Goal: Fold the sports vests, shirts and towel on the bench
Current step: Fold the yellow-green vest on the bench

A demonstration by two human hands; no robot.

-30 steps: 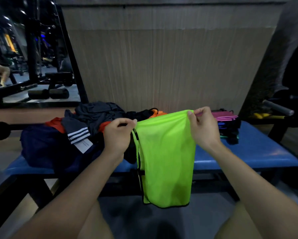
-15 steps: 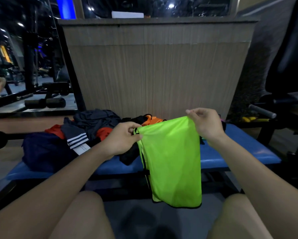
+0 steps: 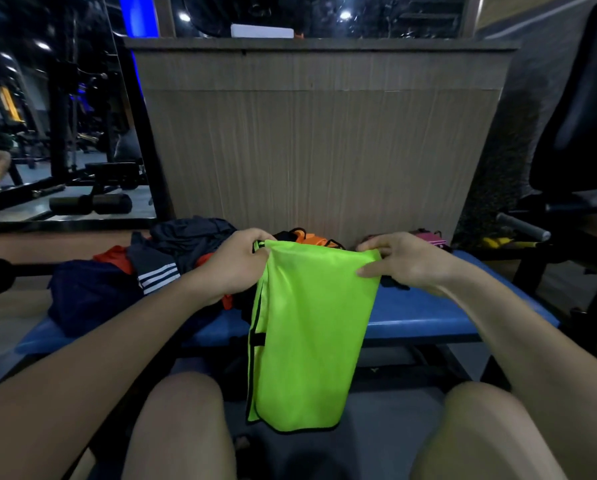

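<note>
One green vest [image 3: 311, 337] hung over one bench [image 3: 421, 313]; the left hand [image 3: 234, 268] and right hand [image 3: 404, 261] each pinched a top corner.

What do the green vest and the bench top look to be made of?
Green vest: thin synthetic sports fabric, probably polyester mesh, matte neon; it hangs limp and smooth, with black binding on its edges. Bench top: padded blue vinyl or similar, with a slight sheen and rounded front edge. The weave is too fine to confirm.
</note>
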